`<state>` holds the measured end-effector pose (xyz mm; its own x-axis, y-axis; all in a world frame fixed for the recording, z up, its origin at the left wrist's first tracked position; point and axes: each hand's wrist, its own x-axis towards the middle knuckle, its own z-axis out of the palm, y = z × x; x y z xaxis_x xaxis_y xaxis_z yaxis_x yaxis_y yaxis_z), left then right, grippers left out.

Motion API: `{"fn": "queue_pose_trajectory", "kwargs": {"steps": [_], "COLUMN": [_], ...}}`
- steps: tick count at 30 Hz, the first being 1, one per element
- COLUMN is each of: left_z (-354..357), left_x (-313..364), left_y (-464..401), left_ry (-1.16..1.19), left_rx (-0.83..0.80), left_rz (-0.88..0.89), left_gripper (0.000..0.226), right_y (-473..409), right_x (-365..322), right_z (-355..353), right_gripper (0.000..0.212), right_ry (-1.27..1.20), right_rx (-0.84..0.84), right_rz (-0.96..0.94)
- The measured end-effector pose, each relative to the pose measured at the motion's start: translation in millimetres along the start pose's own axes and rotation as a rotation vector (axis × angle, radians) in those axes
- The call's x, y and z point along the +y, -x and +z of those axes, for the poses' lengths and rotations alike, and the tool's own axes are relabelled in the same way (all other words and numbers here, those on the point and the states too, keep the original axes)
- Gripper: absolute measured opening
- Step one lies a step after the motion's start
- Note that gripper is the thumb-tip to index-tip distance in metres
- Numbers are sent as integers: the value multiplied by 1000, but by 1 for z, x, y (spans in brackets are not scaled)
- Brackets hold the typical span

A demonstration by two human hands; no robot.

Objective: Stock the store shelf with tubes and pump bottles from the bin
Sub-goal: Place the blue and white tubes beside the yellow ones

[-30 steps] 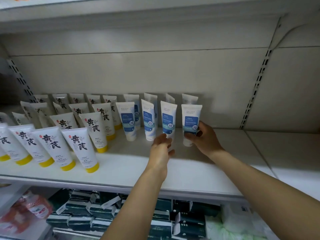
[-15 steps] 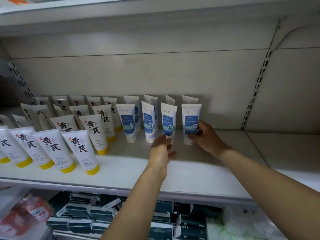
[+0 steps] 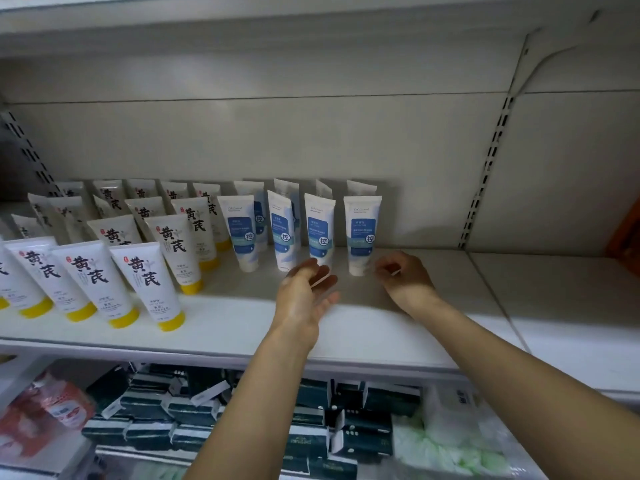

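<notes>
On the white metal store shelf (image 3: pixel 242 323), four white plastic tubes with blue labels (image 3: pixel 362 233) stand cap-down in a front row, more behind, beside white tubes with yellow caps (image 3: pixel 149 285) to their left. Left hand (image 3: pixel 304 292) hovers with relaxed, straight fingers, holding nothing. Right hand (image 3: pixel 403 277), fingers loosely curled and empty, sits just beside the rightmost blue-labelled tube.

Single head view, close to the shelf (image 3: pixel 242 327), facing forward, angled slightly down
</notes>
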<state>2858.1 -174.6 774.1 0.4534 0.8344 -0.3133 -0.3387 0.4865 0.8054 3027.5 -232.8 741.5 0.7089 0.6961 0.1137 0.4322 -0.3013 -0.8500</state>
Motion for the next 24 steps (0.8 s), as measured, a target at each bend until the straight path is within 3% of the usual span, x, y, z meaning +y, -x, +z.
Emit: {"fn": "queue_pose_trajectory", "kwargs": {"steps": [4,10,18,24], "left_z": [-5,-21,-85,-153], "left_x": [-5,-12,4,20], "left_y": [18,53,93,119], "left_ry": [45,63,101,163], "left_rx": [-27,-9,166,301], "left_rz": [28,92,135,178], "left_gripper": [25,20,19,18], "right_y": [22,61,115,151], "right_x": [-3,-29,-80,-103], "right_z": [-2,6,58,123], "right_gripper": [6,11,9,12], "right_ry": [-97,-252,-422,-371], "right_rx": [-31,-92,-287,-460], "right_rz": [-6,-174,-390,-449]}}
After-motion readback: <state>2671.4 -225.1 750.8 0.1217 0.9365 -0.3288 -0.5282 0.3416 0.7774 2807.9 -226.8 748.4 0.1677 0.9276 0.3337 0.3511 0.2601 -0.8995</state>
